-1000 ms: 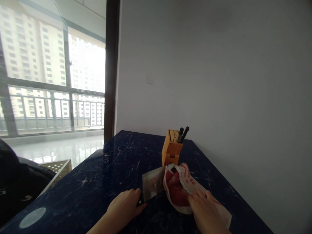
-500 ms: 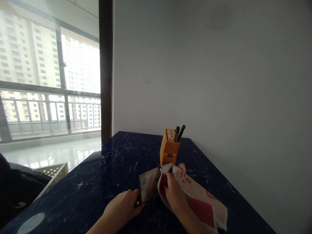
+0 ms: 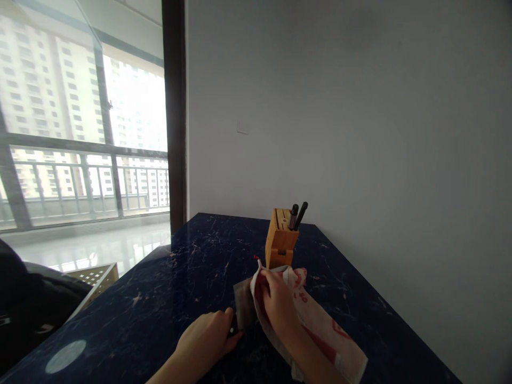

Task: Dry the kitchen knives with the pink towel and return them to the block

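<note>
A cleaver (image 3: 242, 306) lies flat on the dark blue marble table (image 3: 188, 277). My left hand (image 3: 206, 338) is closed round its black handle at the near end. My right hand (image 3: 278, 304) presses a red and white cloth (image 3: 320, 330) down over the blade, fingers curled into the fabric. The cloth trails off to the right towards the table's near edge. Only the left strip of the blade shows; the cloth and hand cover the other part.
A wooden knife block (image 3: 281, 238) with two black handles stands just behind the cloth, close to the white wall (image 3: 360, 133). At the left are a perforated metal box (image 3: 94, 277), a dark seat (image 3: 24, 304) and a glass window onto a balcony.
My right hand has slid with the cloth from the right side leftwards onto the blade, covering more of it. My left hand has stayed on the handle.
</note>
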`<state>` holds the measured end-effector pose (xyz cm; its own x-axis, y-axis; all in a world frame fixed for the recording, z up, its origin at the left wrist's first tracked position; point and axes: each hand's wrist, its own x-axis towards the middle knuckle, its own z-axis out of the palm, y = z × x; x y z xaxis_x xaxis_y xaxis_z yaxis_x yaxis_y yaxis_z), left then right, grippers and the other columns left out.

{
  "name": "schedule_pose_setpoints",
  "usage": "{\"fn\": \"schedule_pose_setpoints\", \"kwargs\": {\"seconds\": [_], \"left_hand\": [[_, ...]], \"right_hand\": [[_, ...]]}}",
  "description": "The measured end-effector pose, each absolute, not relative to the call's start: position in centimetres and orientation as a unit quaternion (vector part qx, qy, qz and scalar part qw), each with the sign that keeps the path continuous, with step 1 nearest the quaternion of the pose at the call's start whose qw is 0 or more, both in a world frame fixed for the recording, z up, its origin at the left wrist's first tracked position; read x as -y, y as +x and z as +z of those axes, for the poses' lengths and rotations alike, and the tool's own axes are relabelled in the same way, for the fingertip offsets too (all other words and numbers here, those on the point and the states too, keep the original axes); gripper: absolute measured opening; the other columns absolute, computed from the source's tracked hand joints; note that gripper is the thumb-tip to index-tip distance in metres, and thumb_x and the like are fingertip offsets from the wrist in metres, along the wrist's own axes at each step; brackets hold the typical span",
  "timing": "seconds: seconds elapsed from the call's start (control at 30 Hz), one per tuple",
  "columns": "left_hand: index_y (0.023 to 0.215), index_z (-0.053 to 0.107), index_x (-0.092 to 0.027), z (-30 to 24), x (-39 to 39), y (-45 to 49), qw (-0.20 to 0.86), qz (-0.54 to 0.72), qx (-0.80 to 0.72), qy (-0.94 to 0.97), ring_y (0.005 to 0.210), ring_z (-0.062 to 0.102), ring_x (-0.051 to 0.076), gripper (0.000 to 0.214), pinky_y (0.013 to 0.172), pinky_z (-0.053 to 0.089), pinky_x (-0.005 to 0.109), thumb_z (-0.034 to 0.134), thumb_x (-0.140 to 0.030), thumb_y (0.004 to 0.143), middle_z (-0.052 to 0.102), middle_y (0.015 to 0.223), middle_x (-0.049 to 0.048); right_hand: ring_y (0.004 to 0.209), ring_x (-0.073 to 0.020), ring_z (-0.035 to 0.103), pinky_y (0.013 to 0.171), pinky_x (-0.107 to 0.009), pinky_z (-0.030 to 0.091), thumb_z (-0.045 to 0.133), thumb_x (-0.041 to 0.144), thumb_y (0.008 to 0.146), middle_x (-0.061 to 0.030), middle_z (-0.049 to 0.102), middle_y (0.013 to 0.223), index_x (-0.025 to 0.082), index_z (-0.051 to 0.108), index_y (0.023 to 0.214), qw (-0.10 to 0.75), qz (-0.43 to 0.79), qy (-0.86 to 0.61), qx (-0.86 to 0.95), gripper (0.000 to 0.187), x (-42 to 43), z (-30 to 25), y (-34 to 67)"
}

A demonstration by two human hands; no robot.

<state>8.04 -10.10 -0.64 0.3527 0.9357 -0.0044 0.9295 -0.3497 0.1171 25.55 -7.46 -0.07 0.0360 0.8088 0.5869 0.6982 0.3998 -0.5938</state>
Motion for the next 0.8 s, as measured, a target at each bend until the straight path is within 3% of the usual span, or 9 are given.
{"fn": "schedule_pose_setpoints", "kwargs": {"seconds": [0.23,0.5,0.8], "left_hand": [[0.088,0.057,-0.02,-0.8,10.0,8.0,0.044,0.04,-0.566,0.822,0.075,0.065,0.028,0.036,0.06,0.048,0.034,0.036,-0.048,0.082,0.068,0.08,0.0094],[0.088,0.057,-0.019,-1.0,10.0,7.9,0.035,0.032,-0.567,0.822,0.073,0.066,0.028,0.036,0.058,0.048,0.034,0.036,-0.047,0.082,0.068,0.078,0.0098],[0.088,0.057,-0.018,-1.1,10.0,8.3,0.025,0.037,-0.565,0.824,0.072,0.066,0.03,0.032,0.058,0.049,0.037,0.037,-0.043,0.082,0.069,0.077,0.0108]], "right_hand": [[0.096,-0.0212,0.051,0.087,-0.034,0.039,0.048,0.019,0.076,-0.0068,0.057,0.099,0.02,0.055,0.101,0.437,0.046,-0.533,0.723,0.026,8.9,-0.5,23.8],[0.083,-0.0176,0.055,0.077,-0.03,0.042,0.039,0.009,0.076,-0.0034,0.059,0.085,0.021,0.057,0.077,0.455,0.07,-0.534,0.709,0.022,7.9,0.0,25.0],[0.084,-0.0177,0.055,0.078,-0.03,0.041,0.039,0.009,0.076,-0.0037,0.06,0.087,0.021,0.058,0.085,0.47,0.067,-0.522,0.709,0.024,7.6,-0.1,24.4]]}}
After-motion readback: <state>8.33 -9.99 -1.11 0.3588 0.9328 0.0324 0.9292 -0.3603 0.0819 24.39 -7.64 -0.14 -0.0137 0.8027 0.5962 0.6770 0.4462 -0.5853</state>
